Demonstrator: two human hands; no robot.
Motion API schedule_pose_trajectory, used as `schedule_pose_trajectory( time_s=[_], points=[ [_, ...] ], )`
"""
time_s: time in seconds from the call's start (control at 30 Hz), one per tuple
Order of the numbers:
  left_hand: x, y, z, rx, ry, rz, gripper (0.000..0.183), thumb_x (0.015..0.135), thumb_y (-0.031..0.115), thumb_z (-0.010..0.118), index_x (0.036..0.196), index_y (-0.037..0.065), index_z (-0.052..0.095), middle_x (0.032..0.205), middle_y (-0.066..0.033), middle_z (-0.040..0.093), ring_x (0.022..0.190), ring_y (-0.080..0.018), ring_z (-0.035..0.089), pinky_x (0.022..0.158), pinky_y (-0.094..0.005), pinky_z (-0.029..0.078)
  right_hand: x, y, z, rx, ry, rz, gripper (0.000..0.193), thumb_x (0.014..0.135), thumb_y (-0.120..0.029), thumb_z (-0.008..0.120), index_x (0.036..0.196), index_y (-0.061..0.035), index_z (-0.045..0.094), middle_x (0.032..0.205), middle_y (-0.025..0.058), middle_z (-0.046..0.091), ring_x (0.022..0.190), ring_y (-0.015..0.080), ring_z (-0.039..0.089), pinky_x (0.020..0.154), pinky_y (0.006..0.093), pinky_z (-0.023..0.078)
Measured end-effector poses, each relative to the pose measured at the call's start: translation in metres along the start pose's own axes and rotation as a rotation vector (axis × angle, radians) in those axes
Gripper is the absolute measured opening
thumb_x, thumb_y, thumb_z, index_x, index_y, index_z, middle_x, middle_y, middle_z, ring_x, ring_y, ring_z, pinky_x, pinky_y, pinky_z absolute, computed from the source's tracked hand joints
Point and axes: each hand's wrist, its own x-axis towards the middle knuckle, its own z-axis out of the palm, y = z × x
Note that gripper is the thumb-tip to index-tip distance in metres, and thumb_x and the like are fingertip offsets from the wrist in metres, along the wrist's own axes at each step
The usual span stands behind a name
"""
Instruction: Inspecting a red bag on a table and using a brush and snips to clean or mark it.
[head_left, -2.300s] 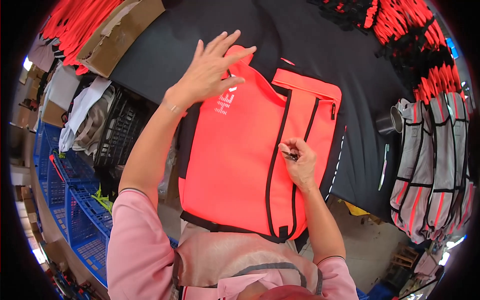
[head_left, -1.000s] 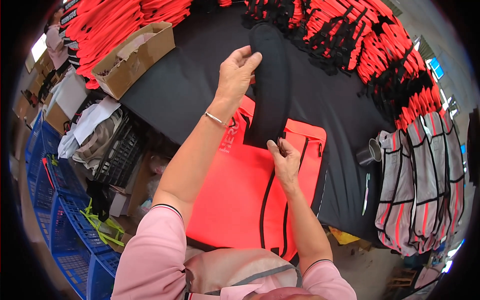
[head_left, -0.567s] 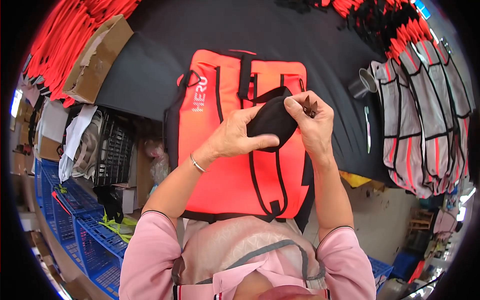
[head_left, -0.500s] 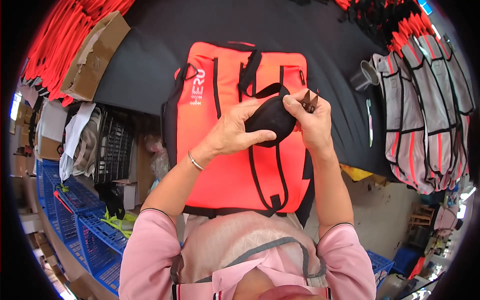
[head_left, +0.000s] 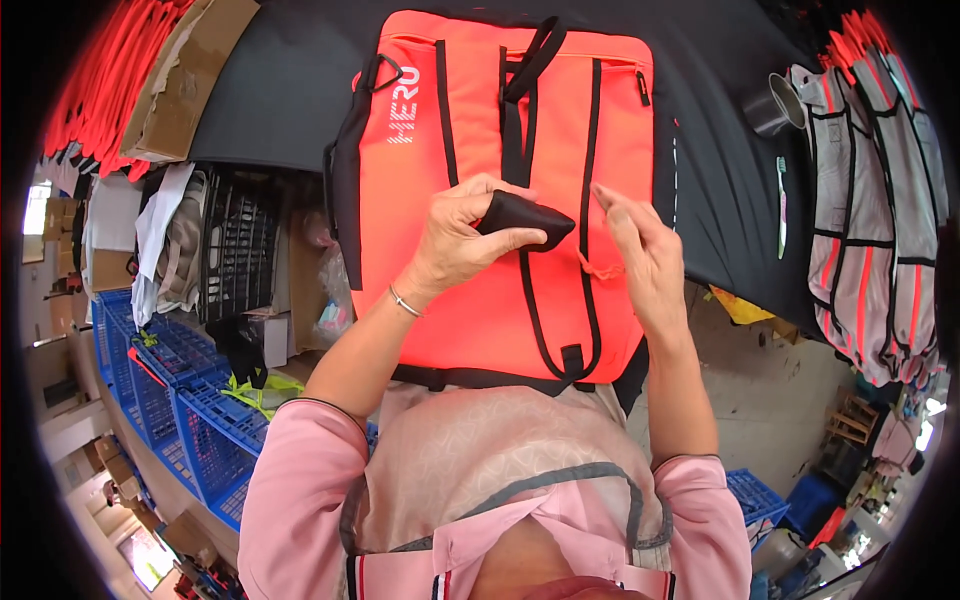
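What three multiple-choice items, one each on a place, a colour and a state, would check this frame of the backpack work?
1. Where does the grey-and-orange vest pile lie?
A. to the person's right of the backpack
B. under the backpack
C. in the blue crates

2. What colour is the backpack body?
A. yellow
B. orange-red with black trim
C. white

3. What does the left hand do?
A. rests flat and empty
B. pinches a folded black fabric piece
C. grips the metal cup

Key: 1 A, the vests sit at the right edge of the black table. 2 B, orange panels with black straps. 3 B, fingers close on the dark piece, while the right hand hovers open beside it.
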Motion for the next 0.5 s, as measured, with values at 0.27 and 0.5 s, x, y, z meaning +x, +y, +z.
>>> schedule_pose_trajectory(
  time_s=[0.27,0.5],
  points=[
    [-0.01,0.0,0.002,-0.053,-0.004,-0.051,0.022,0.072,0.006,0.083,0.093,0.006,0.077,0.101,-0.0096,0.072,0.089,-0.0168,0.067,0.075,-0.0281,0.055,-0.022,-0.016,0.019,-0.173,0.045,-0.071,0.016,0.086,-0.011,0.074,0.093,0.0011,0.065,0.079,0.0073,0.065,0.069,0.0129,0.06,0.063,0.0267,0.048],
    [-0.008,-0.003,0.001,-0.075,-0.009,-0.052,0.023,0.072,0.006,0.083,0.094,0.007,0.078,0.102,-0.0096,0.073,0.09,-0.0172,0.066,0.077,-0.0292,0.054,-0.011,-0.012,0.022,-0.229,0.016,-0.12,0.015,0.086,-0.01,0.074,0.09,0.0009,0.065,0.075,0.0084,0.064,0.066,0.0158,0.06,0.061,0.0286,0.049]
  ],
)
